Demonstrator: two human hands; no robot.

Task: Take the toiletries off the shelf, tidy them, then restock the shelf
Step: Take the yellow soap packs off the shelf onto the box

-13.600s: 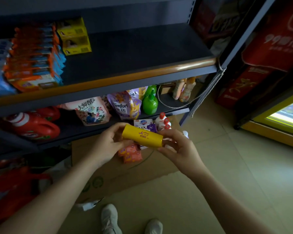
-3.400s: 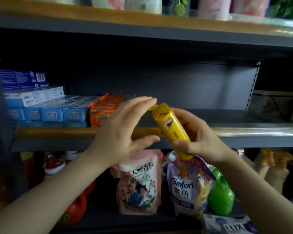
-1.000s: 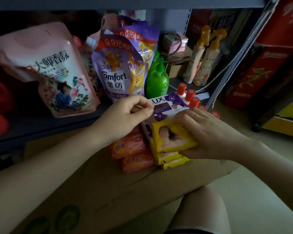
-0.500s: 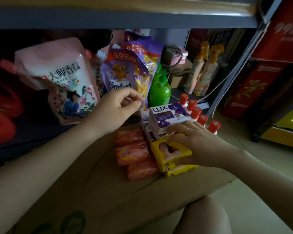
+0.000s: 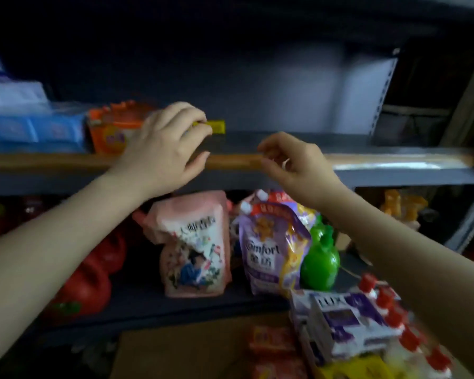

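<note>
My left hand (image 5: pixel 164 143) reaches onto the middle shelf (image 5: pixel 230 161) and grips a small yellow box (image 5: pixel 216 126), most of it hidden under my fingers. Just left of it stand orange soap packs (image 5: pixel 112 129) and blue toothpaste boxes (image 5: pixel 30 127). My right hand (image 5: pixel 293 162) hovers in front of the shelf's wooden edge, fingers loosely curled and empty. Low in the view, a cardboard box (image 5: pixel 192 351) carries purple LUX boxes (image 5: pixel 345 315), more yellow boxes (image 5: pixel 353 367), orange soap bars (image 5: pixel 274 340) and red-capped bottles (image 5: pixel 394 318).
The lower shelf holds a pink refill pouch (image 5: pixel 195 247), a purple Comfort pouch (image 5: pixel 268 247), a green bottle (image 5: pixel 320 258) and red jugs (image 5: pixel 85 285). The middle shelf's right part is bare dark board. A perforated upright (image 5: pixel 383 86) closes the right side.
My view has risen from the cardboard box to the middle shelf. My right hand has left the yellow stack below. My left hand has gone up onto the shelf and now grips a yellow box.
</note>
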